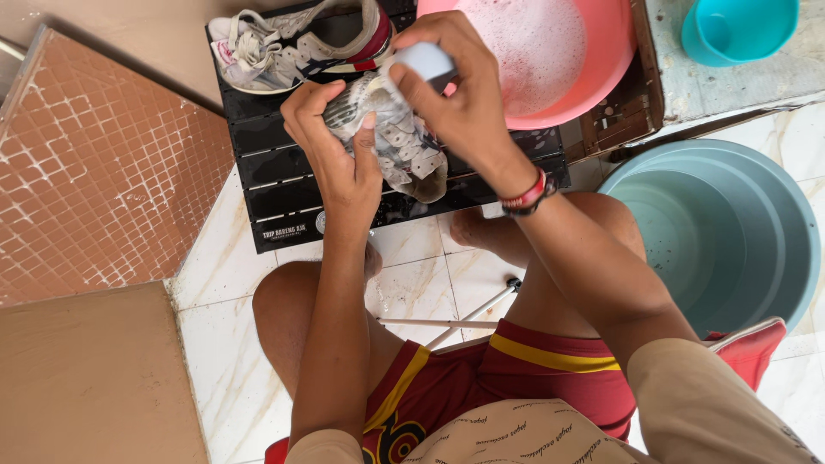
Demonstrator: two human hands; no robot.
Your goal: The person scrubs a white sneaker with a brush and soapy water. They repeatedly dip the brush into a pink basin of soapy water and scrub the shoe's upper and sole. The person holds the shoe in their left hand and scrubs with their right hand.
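Both hands are seen at upper centre of the frame, closed on a wet grey-and-white fabric sneaker (404, 150). The left hand (339, 150) is wrapped around the shoe's upper end, fingers curled over the top and thumb pressed on the near side. The right hand (455, 94) is clenched around a pale blue-white rounded object, probably a brush handle (425, 60), which is pressed against the shoe's upper part; its bristles cannot be made out. A red-and-black bracelet (528, 193) is worn on the right wrist.

The shoe is held above a black slatted folding table (275, 185), its long axis running diagonally from upper left to lower right, with one end pointing down toward the lower right; whether this is toe or heel cannot be told.

A second, matching sneaker with a red collar (296, 47) lies across the table's far edge, long axis roughly horizontal. A pink plastic basin of soapy water (559, 60) stands at upper right, a teal plastic bucket (739, 30) at the corner, and a large pale-green plastic tub (722, 232) at right.
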